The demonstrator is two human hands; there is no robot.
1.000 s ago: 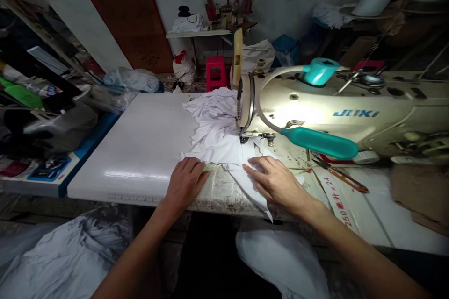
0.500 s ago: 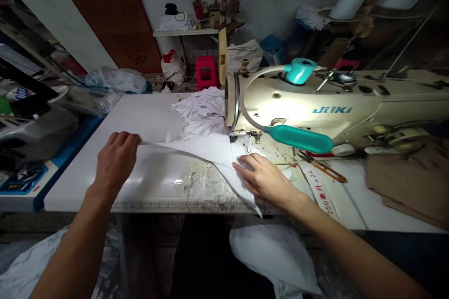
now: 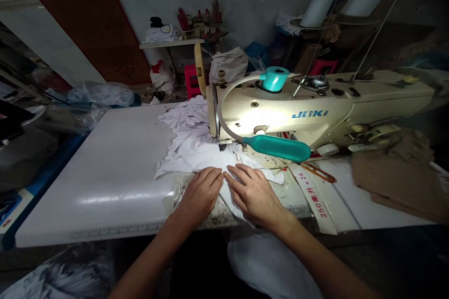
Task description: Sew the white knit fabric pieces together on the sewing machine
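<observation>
L hand (image 3: 202,196), fingers together, tips on near edge of white cloth (image 3: 189,149); any pinch can't be told. R hand (image 3: 253,194) beside it, fingers slightly spread, flat on cloth. Cloth lies on table (image 3: 115,159), bunched at far end, partly under needle area of JUKI sewing m/c (image 3: 273,107). Orange-handled snips (image 3: 319,172) R of hands. Beyond m/c: pink stool (image 3: 191,81), thread cones (image 3: 321,0).

Cloth (image 3: 189,142) wht; lamp (image 3: 280,147) teal; snips (image 3: 319,172) orng; machine (image 3: 266,112) crm w/ blu lettering
</observation>
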